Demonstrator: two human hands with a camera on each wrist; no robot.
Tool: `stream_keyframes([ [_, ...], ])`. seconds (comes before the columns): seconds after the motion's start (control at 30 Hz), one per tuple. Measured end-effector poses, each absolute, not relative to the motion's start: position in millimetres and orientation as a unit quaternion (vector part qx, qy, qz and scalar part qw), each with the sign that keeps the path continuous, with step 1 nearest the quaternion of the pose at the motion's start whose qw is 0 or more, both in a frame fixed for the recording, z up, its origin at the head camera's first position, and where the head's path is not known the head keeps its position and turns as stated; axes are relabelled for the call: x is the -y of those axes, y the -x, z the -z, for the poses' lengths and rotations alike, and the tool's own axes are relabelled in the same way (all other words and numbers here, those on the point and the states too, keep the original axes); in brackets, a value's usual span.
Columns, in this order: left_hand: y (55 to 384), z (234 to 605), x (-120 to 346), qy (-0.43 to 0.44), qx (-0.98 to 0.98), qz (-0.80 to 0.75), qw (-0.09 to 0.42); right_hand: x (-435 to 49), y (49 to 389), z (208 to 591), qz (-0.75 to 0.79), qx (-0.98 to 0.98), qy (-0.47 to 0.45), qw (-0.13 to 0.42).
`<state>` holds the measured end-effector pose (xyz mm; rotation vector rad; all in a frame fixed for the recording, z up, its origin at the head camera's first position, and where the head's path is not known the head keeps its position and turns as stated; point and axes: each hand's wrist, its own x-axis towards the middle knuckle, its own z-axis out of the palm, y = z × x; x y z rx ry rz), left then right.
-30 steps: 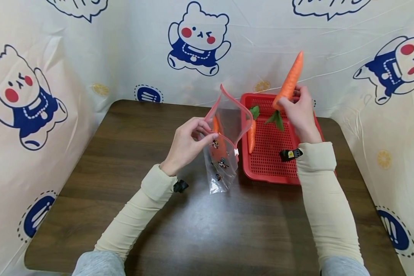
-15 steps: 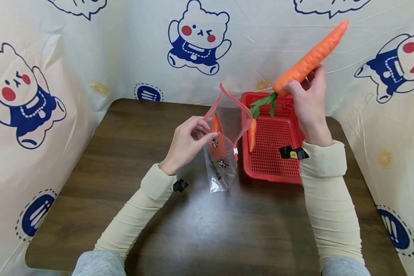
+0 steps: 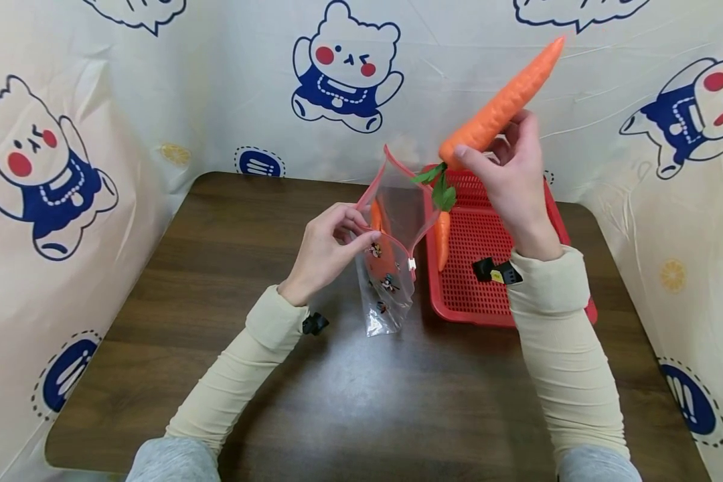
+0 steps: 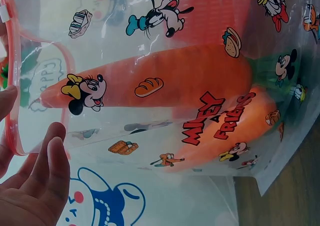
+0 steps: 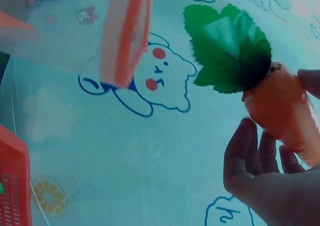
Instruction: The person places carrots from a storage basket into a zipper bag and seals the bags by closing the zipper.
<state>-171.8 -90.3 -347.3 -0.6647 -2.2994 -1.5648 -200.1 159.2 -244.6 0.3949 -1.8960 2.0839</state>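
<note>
My left hand [image 3: 331, 248] pinches the red rim of a clear zip bag [image 3: 391, 308], whose mouth gapes upward. Inside the bag, the left wrist view shows two carrots [image 4: 165, 78], one pointing toward the opening, behind printed cartoon figures. My right hand [image 3: 512, 174] grips a large orange carrot [image 3: 506, 100] near its thick end. That carrot is tilted, its tip up to the right and its green leaves [image 5: 225, 48] hanging low by the bag's mouth. Below the leaves, a smaller carrot [image 3: 442, 241] lies in the red basket [image 3: 512, 320].
The basket stands right of the bag, near the back of the dark wooden table [image 3: 361, 402]. Behind the table hangs a white sheet [image 3: 458, 60] printed with bears. A white slider [image 3: 412, 264] sits on the bag's rim.
The right hand has lifted the carrot higher out of the basket and then moved it left toward the bag's mouth. The basket has shifted slightly right. The left hand has stayed still.
</note>
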Motion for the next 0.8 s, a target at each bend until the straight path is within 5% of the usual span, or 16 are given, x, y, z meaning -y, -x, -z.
stream_keyframes([
  [0.8, 171.1, 348.5, 89.8, 0.231, 0.794, 0.545, 0.139, -136.5, 202.6, 269.4, -0.512, 0.841, -0.162, 0.071],
])
